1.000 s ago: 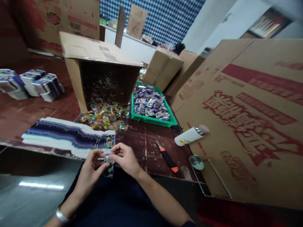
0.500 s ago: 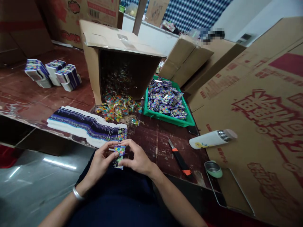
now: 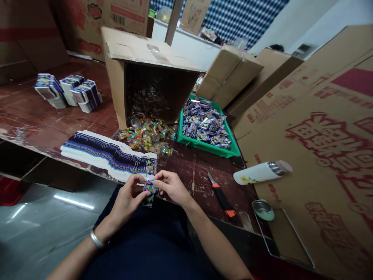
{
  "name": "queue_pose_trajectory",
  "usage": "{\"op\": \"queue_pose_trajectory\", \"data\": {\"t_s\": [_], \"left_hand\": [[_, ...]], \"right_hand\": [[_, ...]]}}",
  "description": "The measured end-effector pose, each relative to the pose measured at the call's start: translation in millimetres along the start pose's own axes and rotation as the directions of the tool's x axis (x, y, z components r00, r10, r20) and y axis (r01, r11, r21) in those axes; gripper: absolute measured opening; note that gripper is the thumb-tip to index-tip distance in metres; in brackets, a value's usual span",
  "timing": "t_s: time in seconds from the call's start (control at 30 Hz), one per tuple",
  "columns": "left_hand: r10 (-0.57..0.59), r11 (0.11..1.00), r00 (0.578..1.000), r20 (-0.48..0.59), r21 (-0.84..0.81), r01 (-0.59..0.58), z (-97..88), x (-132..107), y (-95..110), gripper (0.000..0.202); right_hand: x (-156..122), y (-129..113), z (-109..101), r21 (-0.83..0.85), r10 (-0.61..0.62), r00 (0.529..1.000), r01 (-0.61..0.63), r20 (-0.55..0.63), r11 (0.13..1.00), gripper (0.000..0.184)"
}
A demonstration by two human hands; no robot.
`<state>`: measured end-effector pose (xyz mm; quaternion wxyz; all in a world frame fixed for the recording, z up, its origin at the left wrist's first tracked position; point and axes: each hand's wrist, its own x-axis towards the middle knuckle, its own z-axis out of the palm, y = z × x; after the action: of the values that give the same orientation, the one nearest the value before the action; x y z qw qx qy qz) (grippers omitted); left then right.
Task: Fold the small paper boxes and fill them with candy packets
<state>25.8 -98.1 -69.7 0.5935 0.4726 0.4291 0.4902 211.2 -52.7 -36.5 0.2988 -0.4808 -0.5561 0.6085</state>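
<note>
Between my two hands, at the table's front edge, is a small purple printed candy packet point(image 3: 150, 188). My left hand point(image 3: 130, 196) pinches its left side, thumb across the front. With thumb and fingertips together, my right hand point(image 3: 171, 186) grips its upper right edge. Just beyond my hands lies a long fanned row of flat purple-and-white printed wrappers point(image 3: 110, 153). Loose colourful candies in clear wrap point(image 3: 145, 134) spill from a cardboard box point(image 3: 115, 93) lying on its side. To the right of that, a green tray point(image 3: 204, 147) is heaped with purple packets point(image 3: 205, 120).
An orange-and-black utility knife point(image 3: 223, 198) lies right of my hands, blade exposed. Past it are a white thermos bottle point(image 3: 256, 174) and a green cup point(image 3: 264, 210) in a wire holder. Stacks of wrappers point(image 3: 86, 95) stand back left. A large carton point(image 3: 320, 155) borders the right side.
My right hand has moved its fingers from the packet's lower right side to its top edge. The packet has tilted and bent a little. My left hand still holds it.
</note>
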Motion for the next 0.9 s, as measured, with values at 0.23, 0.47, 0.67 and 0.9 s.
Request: {"op": "queue_pose_trajectory", "data": {"t_s": [0.23,0.47,0.67,0.9], "left_hand": [[-0.008,0.998,1.0,0.004,0.06,0.008,-1.8,1.4,1.6,0.029],[-0.014,0.998,0.999,0.029,0.065,0.012,-2.2,3.5,4.7,0.025],[0.01,0.986,0.999,0.03,0.163,-0.015,-5.2,2.7,0.9,0.023],[0.018,0.969,0.999,0.038,0.247,-0.027,-7.1,1.7,1.6,0.021]], "right_hand": [[-8.9,-8.9,-6.4,-0.255,-0.165,0.986,0.166,0.026,0.953,0.02],[-8.2,-13.7,-14.6,-0.317,-0.157,0.985,0.171,0.069,0.933,0.024],[-6.2,-20.1,-21.0,-0.434,-0.23,0.957,0.286,0.177,0.855,0.017],[-4.3,-24.5,-22.6,-0.51,-0.234,0.934,0.344,0.269,0.788,0.02]]}}
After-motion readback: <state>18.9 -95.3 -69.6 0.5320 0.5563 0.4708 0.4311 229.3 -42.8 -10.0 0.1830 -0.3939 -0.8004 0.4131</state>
